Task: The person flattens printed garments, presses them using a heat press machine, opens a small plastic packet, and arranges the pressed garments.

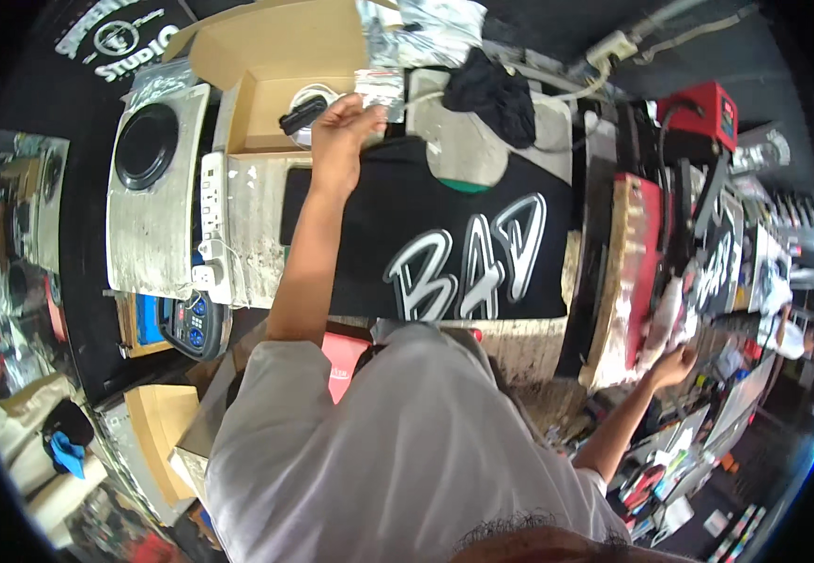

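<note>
I'm seeing a black fabric T-shirt (458, 211) lying unfolded on the worn whitish tabletop (258, 202), its white lettering looking finished; what's remaining isn't showing. The left hand (341, 127) is seemingly pinching a small silvery plastic packet (380, 86); the right hand's (674, 366) fingers, I cannot tell.

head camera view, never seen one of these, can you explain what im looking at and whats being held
No machine arm here: these are a person's bare hands. The single picture comes from a wide fisheye camera worn on the head, looking down, so straight edges bend near the rim.

In front lies a black shirt with large white-and-grey lettering. Behind it are an open cardboard box and a crumpled black cloth; a white power strip lies to the left.

The left hand is at a small shiny packet, possibly pinching it. The right hand is out by a red pad; whether it holds anything is unclear.
</note>
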Demonstrator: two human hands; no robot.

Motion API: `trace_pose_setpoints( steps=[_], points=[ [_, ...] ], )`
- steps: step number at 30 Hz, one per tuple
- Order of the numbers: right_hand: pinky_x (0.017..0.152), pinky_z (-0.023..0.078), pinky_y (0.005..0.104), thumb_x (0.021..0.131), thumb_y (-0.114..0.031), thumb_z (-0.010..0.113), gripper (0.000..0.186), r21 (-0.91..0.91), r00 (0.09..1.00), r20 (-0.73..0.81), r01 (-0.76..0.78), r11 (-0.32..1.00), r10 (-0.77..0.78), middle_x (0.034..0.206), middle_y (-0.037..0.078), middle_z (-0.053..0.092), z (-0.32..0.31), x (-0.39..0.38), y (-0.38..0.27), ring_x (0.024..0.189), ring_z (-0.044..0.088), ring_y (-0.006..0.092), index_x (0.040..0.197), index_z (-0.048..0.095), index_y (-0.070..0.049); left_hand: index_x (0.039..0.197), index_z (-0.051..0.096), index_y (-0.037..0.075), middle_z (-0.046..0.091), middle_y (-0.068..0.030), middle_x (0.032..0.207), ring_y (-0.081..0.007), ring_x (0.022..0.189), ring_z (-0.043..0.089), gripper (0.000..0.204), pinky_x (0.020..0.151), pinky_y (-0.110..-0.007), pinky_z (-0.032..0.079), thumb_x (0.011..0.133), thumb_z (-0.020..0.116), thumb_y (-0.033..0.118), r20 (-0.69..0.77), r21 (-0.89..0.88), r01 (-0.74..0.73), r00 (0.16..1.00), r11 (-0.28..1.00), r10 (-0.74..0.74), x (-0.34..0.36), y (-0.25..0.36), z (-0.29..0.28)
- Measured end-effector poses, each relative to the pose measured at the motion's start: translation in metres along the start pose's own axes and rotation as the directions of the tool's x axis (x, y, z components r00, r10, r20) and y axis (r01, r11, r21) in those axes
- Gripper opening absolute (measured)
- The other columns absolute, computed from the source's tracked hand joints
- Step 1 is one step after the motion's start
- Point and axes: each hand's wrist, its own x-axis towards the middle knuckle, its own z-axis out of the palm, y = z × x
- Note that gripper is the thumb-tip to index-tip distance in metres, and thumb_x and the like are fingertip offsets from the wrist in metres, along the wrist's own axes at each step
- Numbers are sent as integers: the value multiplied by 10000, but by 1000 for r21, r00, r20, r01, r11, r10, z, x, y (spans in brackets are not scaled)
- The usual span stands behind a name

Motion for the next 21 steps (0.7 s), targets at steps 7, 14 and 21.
trace_pose_setpoints(
  steps=[7, 14, 21],
  points=[
    [898, 449, 279, 883, -56, 637, 230, 704, 264, 710, -243, 668, -653, 1097, 62, 644, -63, -84, -249, 1014, 584, 138, 1106, 631, -3, 1017, 668, -36, 673, -47, 878, -86, 732, 586, 205, 688, -223, 478, 816, 693, 0, 493, 246, 111, 841, 963, -223, -94, 2, 101],
    [768, 447, 212, 871, -38, 654, 347, 839, 219, 544, -155, 522, -810, 1059, 36, 619, -98, -101, -304, 910, 542, 75, 1212, 604, -7, 1013, 658, -59, 665, -39, 911, -72, 806, 595, 205, 738, -214, 481, 829, 683, 27, 712, 524, 77, 506, 848, -486, -168, 13, 157],
    [583, 391, 194, 845, -41, 698, 274, 779, 227, 627, -190, 598, -745, 808, -48, 553, -132, -99, -257, 699, 485, 28, 1116, 664, -23, 989, 650, -66, 653, -24, 880, -58, 799, 585, 173, 720, -212, 479, 837, 664, 15, 763, 554, 5, 397, 832, -510, -206, 11, 189]
  ],
)
